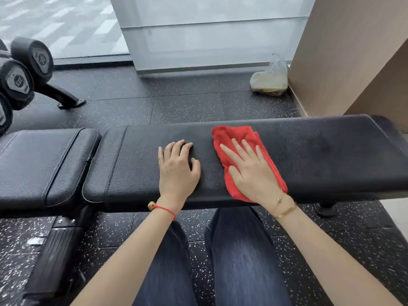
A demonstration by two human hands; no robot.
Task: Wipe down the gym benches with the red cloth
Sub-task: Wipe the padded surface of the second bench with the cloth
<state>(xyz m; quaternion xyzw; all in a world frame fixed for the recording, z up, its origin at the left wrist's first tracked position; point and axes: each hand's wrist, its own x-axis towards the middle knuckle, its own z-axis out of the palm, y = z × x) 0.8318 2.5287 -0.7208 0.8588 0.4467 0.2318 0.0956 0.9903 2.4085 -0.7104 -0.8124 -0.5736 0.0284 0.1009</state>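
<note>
Head view shows a person standing against a long black padded leather gym bench (309, 155) that runs across the frame, with a second black padded seat section (44, 160) touching its left end. The right hand (251, 171) lies flat and open, fingers spread, pressing a crumpled red microfibre cloth (231, 138) onto the bench top right of centre; it pins the cloth down rather than gripping it. The left hand (178, 166) rests on bare padding just beside the cloth, fingers loosely curled, holding nothing, apparently as a brace.

To do this stroke well, the palm should probably keep even downward pressure so the whole cloth drags along, not just the part under the fingers. The cloth spans almost the bench's depth, so long overlapping passes lengthwise would likely cover it. The far right end looks blurred and its condition cannot be told. The seam where the two pads meet seems a likely place to miss. Black hexagonal dumbbells (19, 80) on a rack sit well apart at left, and a clear plastic bag (270, 78) lies on the speckled floor beyond.
</note>
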